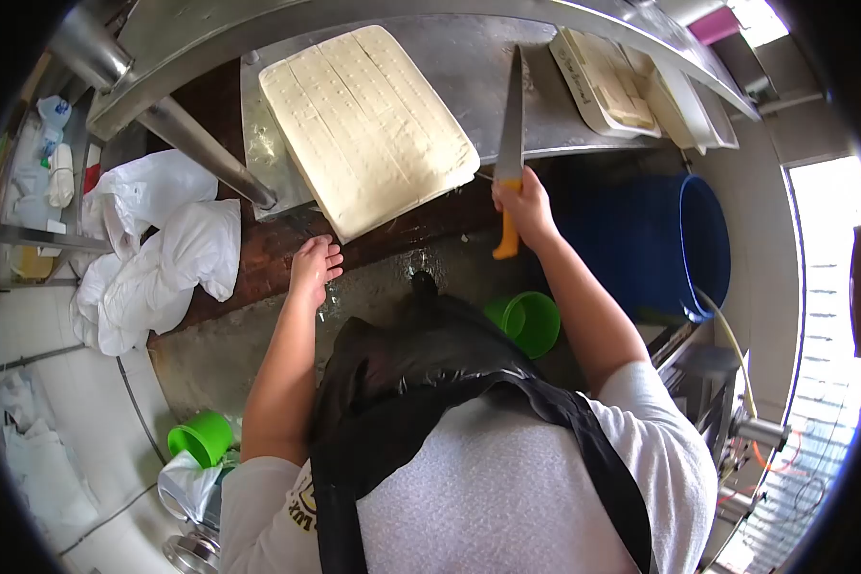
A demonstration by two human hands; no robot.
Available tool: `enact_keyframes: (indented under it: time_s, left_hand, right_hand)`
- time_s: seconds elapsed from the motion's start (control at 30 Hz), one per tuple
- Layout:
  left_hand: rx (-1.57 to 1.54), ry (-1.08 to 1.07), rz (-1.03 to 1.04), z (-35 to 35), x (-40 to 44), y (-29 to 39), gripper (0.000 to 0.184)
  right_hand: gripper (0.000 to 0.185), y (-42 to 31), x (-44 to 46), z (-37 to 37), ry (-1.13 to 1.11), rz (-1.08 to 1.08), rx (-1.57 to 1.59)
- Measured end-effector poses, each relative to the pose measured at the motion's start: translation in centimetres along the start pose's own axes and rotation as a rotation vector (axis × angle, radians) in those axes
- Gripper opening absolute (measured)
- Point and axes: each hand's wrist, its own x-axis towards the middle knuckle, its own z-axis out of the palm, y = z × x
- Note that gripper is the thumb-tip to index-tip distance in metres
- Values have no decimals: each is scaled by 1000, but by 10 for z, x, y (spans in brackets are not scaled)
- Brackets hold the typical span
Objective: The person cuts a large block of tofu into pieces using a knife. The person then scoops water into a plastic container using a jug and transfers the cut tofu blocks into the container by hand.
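A large pale slab (368, 124) with long cut lines and small dents lies on the steel table (459, 57), its near corner reaching past the table's edge. My right hand (526, 206) grips the yellow handle of a long knife (512, 124), whose blade points away from me, to the right of the slab. Just below the slab's near left corner is my left hand (316, 268), empty, with its fingers apart and slightly curled. Whether its fingertips touch the slab, I cannot tell.
White trays (593, 86) holding pale slabs stand at the table's right end. A blue barrel (703, 244) is below them. White cloths or bags (201, 244) hang at the left. Green buckets (529, 325) sit low down. A steel post (210, 153) rises at the table's left.
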Motion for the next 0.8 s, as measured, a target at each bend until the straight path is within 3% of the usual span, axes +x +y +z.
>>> enact_keyframes:
  time_s: [0.1, 0.23, 0.3, 0.47, 0.5, 0.53, 0.8]
  left_hand:
    - [-118, -45, -20, 18, 6, 15, 22]
    - [-198, 14, -2, 33, 8, 8, 11]
    - [-197, 56, 39, 38, 7, 6, 8]
    - [-214, 133, 82, 45, -4, 11, 11]
    - [-185, 131, 77, 49, -8, 14, 9]
    - [-154, 126, 71, 52, -9, 14, 8]
    - [-182, 5, 31, 95, -31, -9, 15]
  right_hand:
    - [35, 0, 104, 23, -23, -63, -135]
    - [39, -32, 209, 58, -95, -124, -240]
    - [38, -35, 265, 86, -128, -28, -183]
    - [39, -15, 392, 157, -271, -63, 123]
    - [39, -5, 407, 170, -277, -33, 275]
    - [39, -19, 410, 176, -346, 217, 248]
    - [45, -49, 394, 200, -421, 140, -108]
